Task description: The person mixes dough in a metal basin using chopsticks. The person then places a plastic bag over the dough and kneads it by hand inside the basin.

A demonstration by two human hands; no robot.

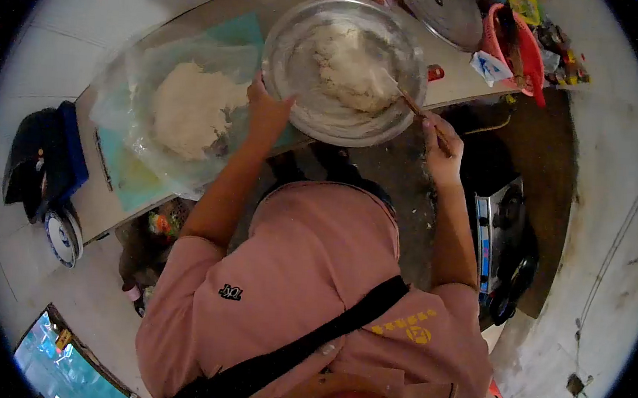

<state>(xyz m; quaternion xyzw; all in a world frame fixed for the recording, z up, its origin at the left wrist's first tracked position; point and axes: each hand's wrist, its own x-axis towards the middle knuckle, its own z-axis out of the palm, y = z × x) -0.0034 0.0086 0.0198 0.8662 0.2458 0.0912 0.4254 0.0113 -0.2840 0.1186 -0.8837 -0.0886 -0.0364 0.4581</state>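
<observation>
Flour (354, 72) pale, lumpy; L hand (267, 110) @ basin (288, 64), R hand (443, 150) w/ stick (412, 104).

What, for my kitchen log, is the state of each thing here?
Metal bowl: uncovered, holding pale mixture.
Pale mixture: powdery, clumpy.
Brown stick: slanting into bowl.
Left hand: spread, touching bowl's rim.
Right hand: closed on stick.
Clear plastic: crumpled, with pale powder.
Round lid: off the bowl.
Pink basket: filled.
</observation>
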